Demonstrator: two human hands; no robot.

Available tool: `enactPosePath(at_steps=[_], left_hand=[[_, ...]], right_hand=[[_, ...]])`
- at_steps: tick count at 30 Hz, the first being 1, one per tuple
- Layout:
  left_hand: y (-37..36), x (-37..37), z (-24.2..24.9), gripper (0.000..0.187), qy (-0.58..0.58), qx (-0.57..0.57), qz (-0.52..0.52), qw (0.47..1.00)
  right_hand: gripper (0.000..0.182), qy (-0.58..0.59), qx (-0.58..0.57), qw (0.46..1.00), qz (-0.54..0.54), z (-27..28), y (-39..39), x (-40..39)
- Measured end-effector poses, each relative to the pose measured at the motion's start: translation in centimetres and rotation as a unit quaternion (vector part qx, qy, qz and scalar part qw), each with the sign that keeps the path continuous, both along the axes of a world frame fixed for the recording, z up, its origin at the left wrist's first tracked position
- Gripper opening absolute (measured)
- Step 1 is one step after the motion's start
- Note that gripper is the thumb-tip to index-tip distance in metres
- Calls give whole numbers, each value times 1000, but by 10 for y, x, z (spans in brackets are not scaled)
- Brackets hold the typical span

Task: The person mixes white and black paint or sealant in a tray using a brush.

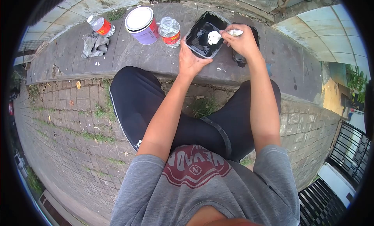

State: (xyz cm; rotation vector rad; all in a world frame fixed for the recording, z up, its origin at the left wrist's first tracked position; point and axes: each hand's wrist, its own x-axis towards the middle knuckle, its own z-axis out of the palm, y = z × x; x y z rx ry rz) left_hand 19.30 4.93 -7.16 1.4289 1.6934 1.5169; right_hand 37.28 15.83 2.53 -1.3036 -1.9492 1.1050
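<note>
My left hand grips the near left side of a black plastic tub, tilted slightly, with wet black paint inside. Over the tub's right side, my right hand pinches a short white-smeared stick-like tool. At the tool's left end sits a thick white lump, above the black paint; I cannot tell whether it is a spoon or a brush. Partly hidden behind my right hand is a second dark container. Left of the tub stands an uncapped clear bottle with a red and yellow label.
A purple-labelled paint can with a white lid stands on the grey stone ledge. Farther left are a white-capped bottle and a crumpled grey rag. My knees are close to the ledge's front edge, over brick paving.
</note>
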Motion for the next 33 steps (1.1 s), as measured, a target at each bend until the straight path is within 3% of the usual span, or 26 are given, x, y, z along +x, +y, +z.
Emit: enactPosePath(at_steps=[6,12,16,22,26,29,33], left_hand=[[-1,2,7,117,-29,-43,-11,999],[-1,2,8,118,-34,-63,-12,997],[-2,2,8,117,-19,-44,-5,999],[-2,2,6,115,-6,-12,-4,1000],[-2,5,9,113,-10,-34,1,999],[-1,4,11,112,5,-32,7,999],[-2,4,9,112,-10,-37,5,999]], right_hand=[[27,-38,73,995,-49,-2,6,3],[25,66,-41,997,-11,-10,-4,-7],[21,54,-79,995,26,-2,-8,-5],[21,-23,-37,999,2,10,4,10],[23,-140,108,984,-28,29,-3,4],[24,-89,115,989,17,35,-5,8],[29,-13,60,998,0,27,2,18]])
